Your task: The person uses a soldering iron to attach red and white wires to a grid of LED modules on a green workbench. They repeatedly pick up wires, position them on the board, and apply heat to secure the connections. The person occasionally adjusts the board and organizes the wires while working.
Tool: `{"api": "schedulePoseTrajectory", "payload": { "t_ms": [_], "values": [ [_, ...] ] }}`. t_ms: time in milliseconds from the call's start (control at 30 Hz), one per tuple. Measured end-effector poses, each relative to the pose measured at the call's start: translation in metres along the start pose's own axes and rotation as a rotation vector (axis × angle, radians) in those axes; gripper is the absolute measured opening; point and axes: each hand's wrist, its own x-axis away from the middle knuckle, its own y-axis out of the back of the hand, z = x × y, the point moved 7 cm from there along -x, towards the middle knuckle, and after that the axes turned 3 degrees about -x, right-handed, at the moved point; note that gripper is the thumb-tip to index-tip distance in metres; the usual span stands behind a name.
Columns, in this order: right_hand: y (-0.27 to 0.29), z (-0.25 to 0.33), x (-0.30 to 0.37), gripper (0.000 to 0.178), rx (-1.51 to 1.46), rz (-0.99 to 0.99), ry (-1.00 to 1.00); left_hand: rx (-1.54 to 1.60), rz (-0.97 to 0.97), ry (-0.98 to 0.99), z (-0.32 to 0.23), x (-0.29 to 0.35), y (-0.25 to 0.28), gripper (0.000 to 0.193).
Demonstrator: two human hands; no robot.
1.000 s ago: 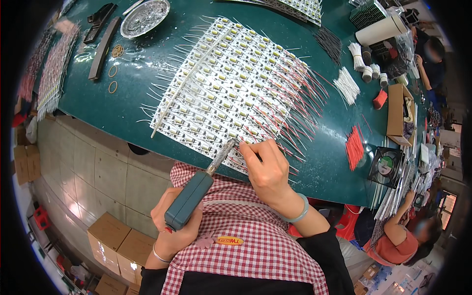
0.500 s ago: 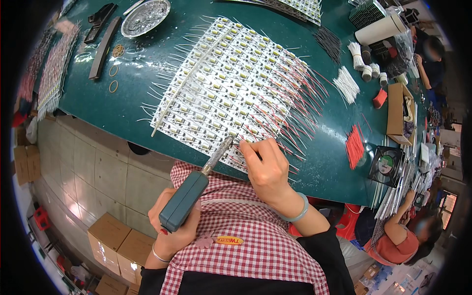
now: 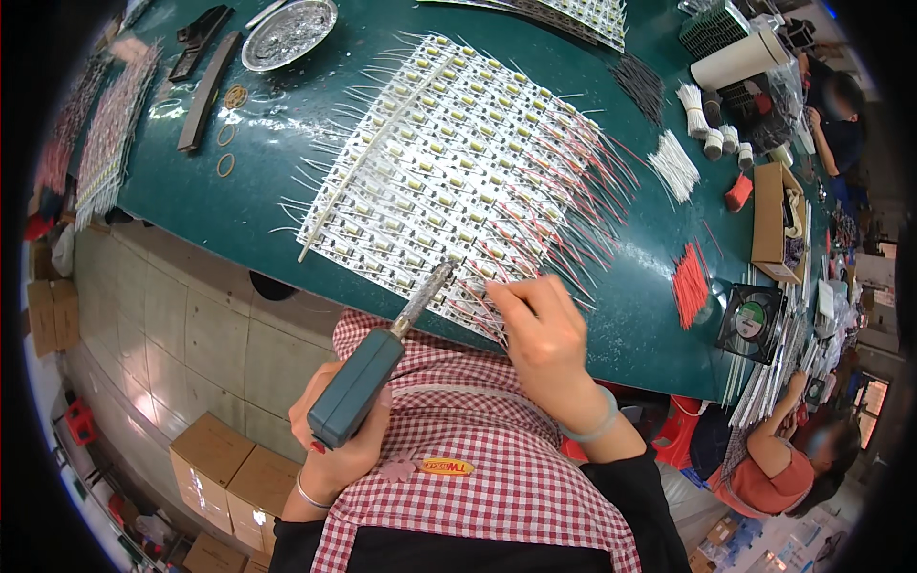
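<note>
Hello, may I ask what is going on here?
The left hand holds a soldering iron, its tip at the circuit panel. The right hand is just right of the tip, by the red wires; whether it pinches one, I cannot tell. The panel lies on a green table.

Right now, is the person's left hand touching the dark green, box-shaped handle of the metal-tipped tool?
Touching: the head view shows the left hand wrapped around the handle, visible against both its long sides.
</note>
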Motion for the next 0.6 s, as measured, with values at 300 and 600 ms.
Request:
{"api": "schedulePoseTrajectory", "payload": {
  "t_ms": [300,600],
  "values": [
    [0.049,0.029,-0.003,0.039,-0.124,-0.035,0.002,0.001,-0.03,-0.026,-0.001,0.003,0.004,0.023],
    [-0.02,0.01,0.005,0.035,-0.127,-0.076,0.063,0.001,-0.087,-0.017,-0.002,0.01,0.01,0.021]
  ]
}}
